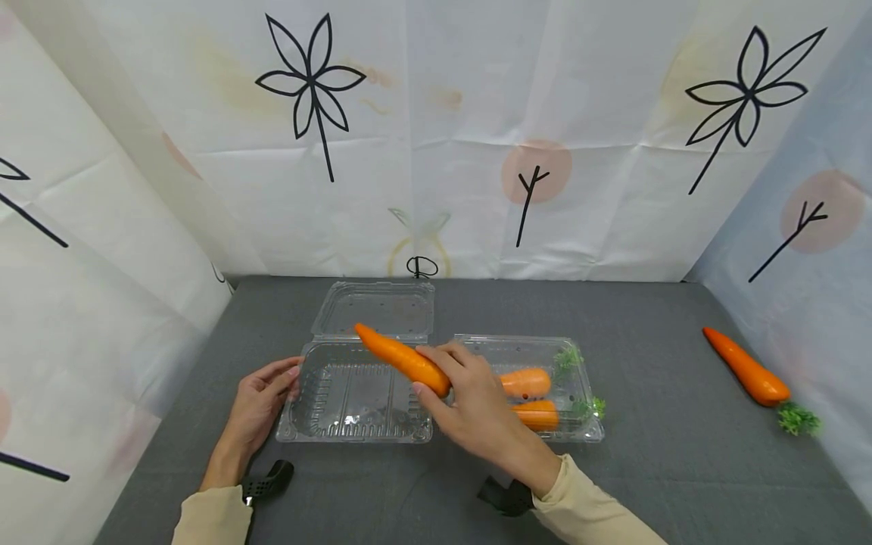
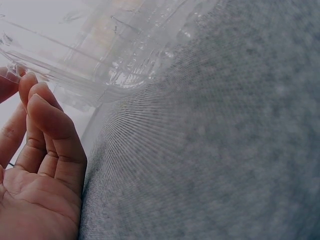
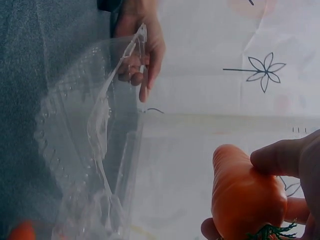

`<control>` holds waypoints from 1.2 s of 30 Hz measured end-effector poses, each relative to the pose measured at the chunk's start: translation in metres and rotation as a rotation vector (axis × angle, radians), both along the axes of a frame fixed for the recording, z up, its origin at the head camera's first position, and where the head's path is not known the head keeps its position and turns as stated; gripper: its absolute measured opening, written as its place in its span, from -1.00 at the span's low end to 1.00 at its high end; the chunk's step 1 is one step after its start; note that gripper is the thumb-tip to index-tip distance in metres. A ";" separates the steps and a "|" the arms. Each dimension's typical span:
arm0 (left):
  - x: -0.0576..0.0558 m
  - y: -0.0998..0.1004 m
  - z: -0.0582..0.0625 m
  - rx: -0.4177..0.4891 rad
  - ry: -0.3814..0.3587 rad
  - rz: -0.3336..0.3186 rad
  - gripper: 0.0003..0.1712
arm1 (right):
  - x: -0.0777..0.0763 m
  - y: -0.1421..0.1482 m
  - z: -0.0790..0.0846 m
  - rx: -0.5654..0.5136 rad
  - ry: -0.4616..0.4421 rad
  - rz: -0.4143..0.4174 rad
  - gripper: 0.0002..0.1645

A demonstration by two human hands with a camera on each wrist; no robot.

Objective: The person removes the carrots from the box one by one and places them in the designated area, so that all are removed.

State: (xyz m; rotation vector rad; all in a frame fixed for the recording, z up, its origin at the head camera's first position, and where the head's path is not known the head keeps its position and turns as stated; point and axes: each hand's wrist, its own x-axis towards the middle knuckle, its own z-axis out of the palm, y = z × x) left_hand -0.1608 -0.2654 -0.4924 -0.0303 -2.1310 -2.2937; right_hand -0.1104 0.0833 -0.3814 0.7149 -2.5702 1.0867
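My right hand (image 1: 477, 397) holds an orange carrot (image 1: 402, 357) by its thick end, tip pointing up and left, above a clear plastic clamshell box (image 1: 347, 435). In the right wrist view the carrot (image 3: 247, 195) shows green fronds at its base. The box's lid (image 1: 375, 306) lies folded back behind it. My left hand (image 1: 257, 405) pinches the box's left rim, and the left wrist view shows the fingers (image 2: 55, 117) at that clear edge. To the right, a second clear box (image 1: 490, 344) has two carrots (image 1: 527, 382) with green tops, partly hidden behind my right hand.
Another carrot (image 1: 745, 367) with a green top lies at the far right of the grey table (image 1: 654, 469). White cloth walls (image 1: 463, 98) with plant drawings stand at the back and sides. A dark strap (image 1: 269, 481) hangs at my left wrist.
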 end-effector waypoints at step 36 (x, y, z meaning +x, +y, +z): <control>0.001 -0.001 -0.001 0.012 0.023 -0.019 -0.61 | 0.010 0.075 -0.001 -0.208 0.007 -0.130 -0.51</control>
